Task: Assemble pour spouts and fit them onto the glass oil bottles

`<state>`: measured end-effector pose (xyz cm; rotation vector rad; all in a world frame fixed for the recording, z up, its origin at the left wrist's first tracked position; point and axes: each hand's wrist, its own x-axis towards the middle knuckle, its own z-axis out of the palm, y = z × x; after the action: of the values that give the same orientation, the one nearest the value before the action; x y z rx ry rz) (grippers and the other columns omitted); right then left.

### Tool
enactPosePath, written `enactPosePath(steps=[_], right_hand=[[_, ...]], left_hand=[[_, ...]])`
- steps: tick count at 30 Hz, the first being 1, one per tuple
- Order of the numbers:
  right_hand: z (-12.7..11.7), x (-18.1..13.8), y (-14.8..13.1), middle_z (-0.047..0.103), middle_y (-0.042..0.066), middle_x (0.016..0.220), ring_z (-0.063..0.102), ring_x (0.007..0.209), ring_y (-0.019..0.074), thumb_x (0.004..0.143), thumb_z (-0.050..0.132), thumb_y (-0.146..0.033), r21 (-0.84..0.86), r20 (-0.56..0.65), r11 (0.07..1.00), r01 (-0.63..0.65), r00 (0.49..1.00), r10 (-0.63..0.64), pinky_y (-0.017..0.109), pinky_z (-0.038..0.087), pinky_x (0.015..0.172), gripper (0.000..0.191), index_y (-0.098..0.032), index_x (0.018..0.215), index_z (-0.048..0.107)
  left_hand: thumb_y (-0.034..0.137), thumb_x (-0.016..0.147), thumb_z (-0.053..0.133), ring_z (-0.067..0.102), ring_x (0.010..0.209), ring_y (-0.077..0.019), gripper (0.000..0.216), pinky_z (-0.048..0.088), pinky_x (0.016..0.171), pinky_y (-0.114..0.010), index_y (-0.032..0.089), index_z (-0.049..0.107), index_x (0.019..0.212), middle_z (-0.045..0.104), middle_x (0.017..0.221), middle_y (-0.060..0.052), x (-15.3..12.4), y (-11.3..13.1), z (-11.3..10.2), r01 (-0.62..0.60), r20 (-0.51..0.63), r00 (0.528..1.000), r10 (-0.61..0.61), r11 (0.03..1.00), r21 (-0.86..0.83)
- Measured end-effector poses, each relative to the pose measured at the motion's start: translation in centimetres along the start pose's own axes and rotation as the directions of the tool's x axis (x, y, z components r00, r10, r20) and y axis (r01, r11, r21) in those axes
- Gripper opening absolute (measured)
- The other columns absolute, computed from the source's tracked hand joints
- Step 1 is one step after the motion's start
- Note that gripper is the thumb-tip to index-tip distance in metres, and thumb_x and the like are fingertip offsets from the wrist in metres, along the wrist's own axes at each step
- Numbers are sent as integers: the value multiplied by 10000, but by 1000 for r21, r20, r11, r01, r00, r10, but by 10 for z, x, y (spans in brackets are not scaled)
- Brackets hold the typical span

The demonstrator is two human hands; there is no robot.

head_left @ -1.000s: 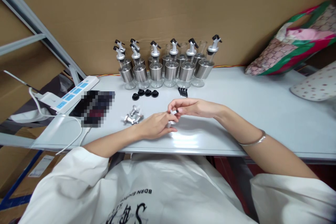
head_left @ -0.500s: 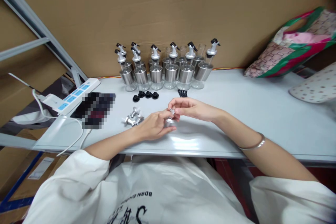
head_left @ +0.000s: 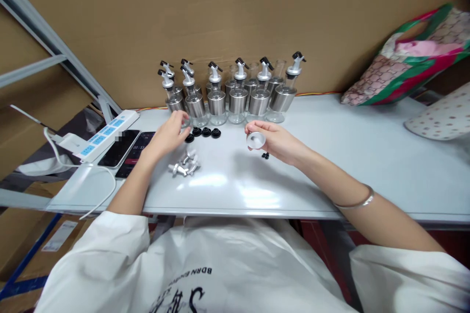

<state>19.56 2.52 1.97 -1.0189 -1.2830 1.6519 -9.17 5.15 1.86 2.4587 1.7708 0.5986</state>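
My right hand holds a silver pourer head above the table, its round hollow underside turned toward me. Black levers lie just below that hand, partly hidden by it. On the left, my left hand is stretched over the table with thumb and fingers apart. Its thumb is beside the nearest of several black stoppers; I cannot tell whether they touch. Several more silver pourer heads lie in a loose pile closer to me.
Glass bottles with steel sleeves stand at the back, several fitted with pourers. At left are a power strip, two phones and a white cable. A patterned bag leans at the right rear.
My left hand has let go of the pourer head and moved left and away from me to the black stoppers. My right hand has lifted the pourer head and turned its underside toward me.
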Motion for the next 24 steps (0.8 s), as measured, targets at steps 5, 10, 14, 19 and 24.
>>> enactPosePath(steps=[5,10,14,19,24], right_hand=[[-3,2,2,571,-12,721,482,617,84,687,737,-438,-7,-15,1000,21,1000,-22,270,459,636,289,-172,763,655],[-2,2,3,620,-1,739,509,621,87,637,775,-465,-8,38,1000,26,999,-25,271,449,643,339,-173,762,657],[-2,2,3,631,-2,724,513,622,88,627,780,-484,-21,48,999,32,998,-31,271,444,651,360,-175,768,662],[-4,2,4,658,0,752,543,641,95,648,784,-430,-1,55,998,68,996,-67,301,458,708,324,-178,805,655],[-4,1,3,689,4,768,600,677,108,595,833,-345,-15,50,997,77,996,-76,320,471,765,317,-176,797,657]], left_hand=[[292,850,437,567,773,-184,200,449,733,-314,164,578,910,574,957,-65,3,-14,-1,-44,225,974,25,996,78],[230,833,419,564,738,-170,191,433,697,-285,161,597,843,607,911,-64,4,-10,1,-82,206,977,61,992,93],[205,802,454,547,724,-172,118,409,676,-283,169,564,778,595,822,-45,3,-5,0,-80,199,978,57,991,109],[174,758,491,465,630,-115,22,372,609,-243,173,494,736,532,729,3,0,15,-5,-84,33,996,88,991,-104],[258,786,552,472,574,-77,141,394,522,-190,178,447,735,473,668,32,-7,46,9,-157,-169,984,58,735,-660]])
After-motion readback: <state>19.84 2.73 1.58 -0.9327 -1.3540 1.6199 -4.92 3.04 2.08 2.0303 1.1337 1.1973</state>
